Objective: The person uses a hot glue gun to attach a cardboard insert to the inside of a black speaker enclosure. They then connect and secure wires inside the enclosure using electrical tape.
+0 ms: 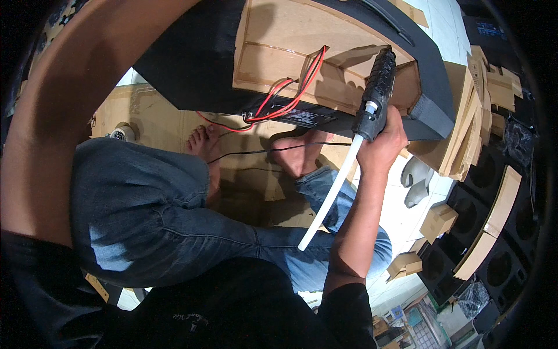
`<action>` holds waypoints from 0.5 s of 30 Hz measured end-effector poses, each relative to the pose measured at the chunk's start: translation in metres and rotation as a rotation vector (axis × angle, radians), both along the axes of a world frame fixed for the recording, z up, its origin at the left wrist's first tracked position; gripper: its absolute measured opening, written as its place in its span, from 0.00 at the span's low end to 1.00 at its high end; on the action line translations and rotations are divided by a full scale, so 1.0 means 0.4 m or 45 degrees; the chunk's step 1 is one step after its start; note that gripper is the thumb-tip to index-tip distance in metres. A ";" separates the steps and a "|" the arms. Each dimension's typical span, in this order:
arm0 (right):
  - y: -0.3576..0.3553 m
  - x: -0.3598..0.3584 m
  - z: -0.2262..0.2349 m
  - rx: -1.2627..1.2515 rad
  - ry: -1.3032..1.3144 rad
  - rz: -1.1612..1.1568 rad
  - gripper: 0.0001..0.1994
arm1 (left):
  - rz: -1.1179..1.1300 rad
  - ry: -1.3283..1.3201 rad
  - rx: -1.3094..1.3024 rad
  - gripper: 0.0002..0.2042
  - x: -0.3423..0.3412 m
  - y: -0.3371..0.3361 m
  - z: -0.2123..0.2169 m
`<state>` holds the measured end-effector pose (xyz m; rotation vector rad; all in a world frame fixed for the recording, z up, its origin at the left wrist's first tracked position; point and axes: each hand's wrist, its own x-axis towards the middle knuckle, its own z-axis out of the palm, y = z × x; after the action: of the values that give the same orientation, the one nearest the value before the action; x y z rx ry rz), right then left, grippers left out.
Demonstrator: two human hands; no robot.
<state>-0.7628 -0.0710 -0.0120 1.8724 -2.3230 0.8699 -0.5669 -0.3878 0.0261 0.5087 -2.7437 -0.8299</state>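
Note:
My right hand is wrapped round the grip of a black hot glue gun. A long white glue stick sticks out of the gun's back end, toward my lap. The gun's nozzle end reaches over the open wooden inside of a black speaker box. Red and black wires come out of a hole in the inner panel and loop down over the box's near edge. My left forearm runs up past the left side of the box and leaves the picture at the top, so my left hand is out of sight.
A black cord runs from the gun across my feet, over a cardboard sheet. Cardboard boxes stand right of the speaker box. Grey slippers lie on white tiles. Further right are black speaker cabinets. A round roll sits at left.

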 end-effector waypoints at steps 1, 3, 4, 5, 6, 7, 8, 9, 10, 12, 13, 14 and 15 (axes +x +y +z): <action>0.002 -0.002 -0.002 0.000 -0.001 -0.004 0.10 | 0.000 0.002 0.000 0.35 0.000 0.000 -0.001; 0.005 -0.007 -0.005 0.002 0.000 -0.013 0.10 | -0.015 0.008 0.013 0.36 -0.002 -0.001 -0.004; 0.006 -0.007 -0.006 0.015 -0.003 -0.032 0.13 | -0.021 0.011 0.020 0.36 -0.002 -0.002 -0.004; 0.007 -0.008 -0.006 0.027 -0.005 -0.050 0.16 | -0.018 0.008 0.016 0.36 -0.004 -0.001 -0.004; 0.008 -0.008 -0.007 0.040 -0.007 -0.069 0.19 | -0.014 0.005 0.013 0.36 -0.005 -0.001 -0.003; 0.009 -0.008 -0.007 0.039 -0.009 -0.075 0.19 | -0.010 0.002 0.009 0.36 -0.005 0.000 -0.001; 0.010 -0.009 -0.009 0.038 -0.012 -0.081 0.19 | -0.007 -0.003 0.010 0.36 -0.005 0.000 0.000; 0.011 -0.009 -0.010 0.038 -0.015 -0.087 0.19 | -0.004 -0.008 0.011 0.36 -0.005 0.001 0.001; 0.010 -0.009 -0.012 0.026 -0.005 -0.087 0.19 | -0.001 -0.013 0.011 0.36 -0.005 0.002 0.002; 0.009 -0.007 -0.017 0.003 0.011 -0.087 0.19 | 0.009 -0.021 0.011 0.36 -0.004 0.006 0.004; 0.010 -0.004 -0.016 0.013 0.005 -0.107 0.19 | 0.015 -0.026 0.011 0.36 -0.004 0.007 0.005; 0.010 -0.001 -0.013 0.022 0.000 -0.127 0.19 | 0.010 -0.023 0.002 0.36 -0.005 0.006 0.005; 0.010 0.002 -0.010 0.031 -0.004 -0.148 0.19 | 0.005 -0.020 -0.007 0.36 -0.006 0.005 0.004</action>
<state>-0.7621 -0.0669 -0.0160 1.7256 -2.4269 0.8359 -0.5693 -0.3856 0.0279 0.5211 -2.7575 -0.8210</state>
